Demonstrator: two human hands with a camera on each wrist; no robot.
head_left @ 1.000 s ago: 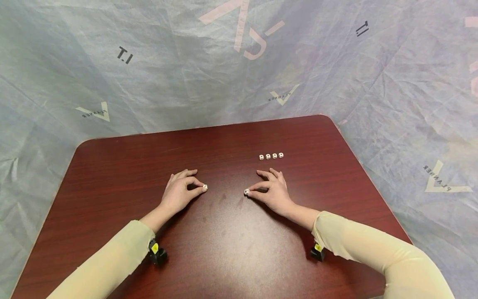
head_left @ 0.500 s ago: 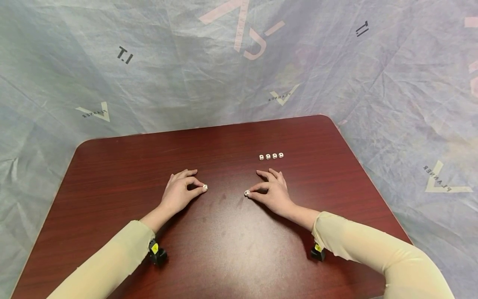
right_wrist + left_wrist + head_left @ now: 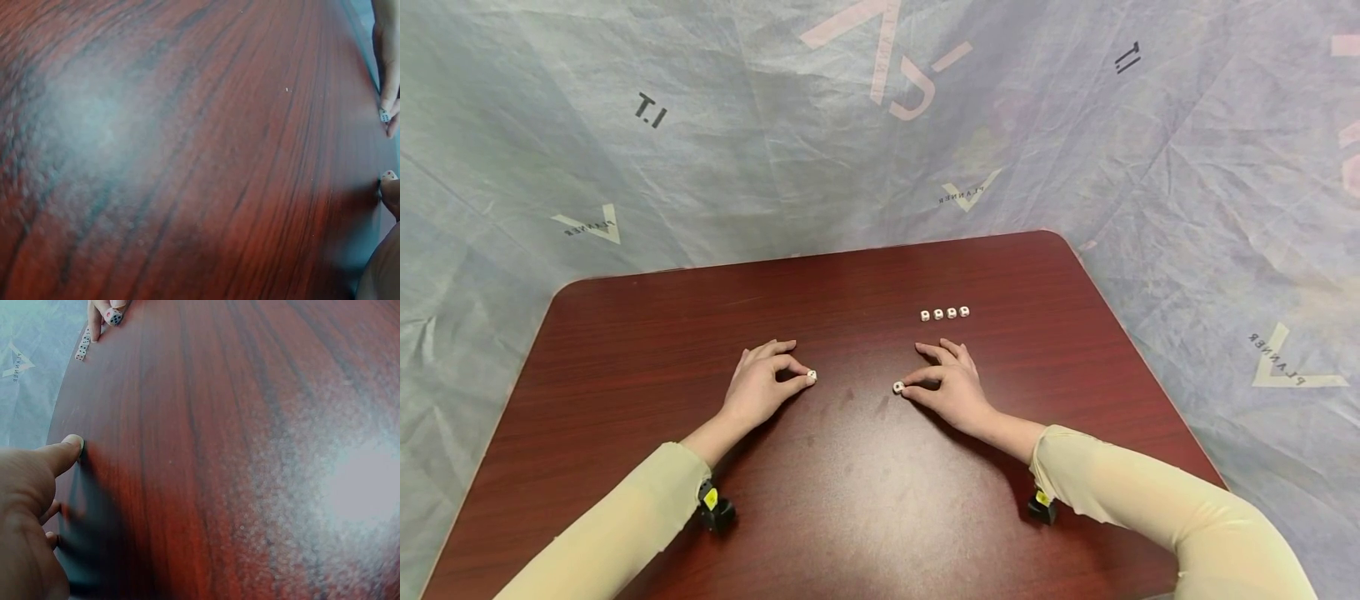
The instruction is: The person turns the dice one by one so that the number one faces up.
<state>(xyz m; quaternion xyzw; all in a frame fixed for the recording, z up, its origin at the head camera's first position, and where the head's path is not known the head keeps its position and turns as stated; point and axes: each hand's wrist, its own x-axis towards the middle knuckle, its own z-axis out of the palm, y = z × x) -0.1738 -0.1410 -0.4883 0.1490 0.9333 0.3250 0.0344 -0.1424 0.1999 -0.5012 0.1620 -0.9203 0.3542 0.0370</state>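
Observation:
Between thumb and index finger, my left hand (image 3: 756, 390) pinches a white die (image 3: 812, 377) just over the table, left of centre. My right hand (image 3: 953, 390) pinches another white die (image 3: 898, 387) the same way, right of centre, with a dark pip facing up. The two dice are apart, a short gap of table between them. In the left wrist view my thumb (image 3: 62, 455) hides most of the left die, while the right die (image 3: 113, 317) shows red and dark pips. Beyond my right hand, several white dice (image 3: 938, 314) stand in a straight row.
The dark red wooden table (image 3: 850, 467) has rounded far corners and a glossy glare patch near its front. Grey printed cloth (image 3: 760, 150) hangs behind and beside it. A small black wrist camera (image 3: 718, 510) hangs under the left sleeve, another (image 3: 1042, 507) under the right.
The die in my right fingers has turned so a single dark pip faces up, and it has shifted very slightly right. My left hand and the row of dice stay put.

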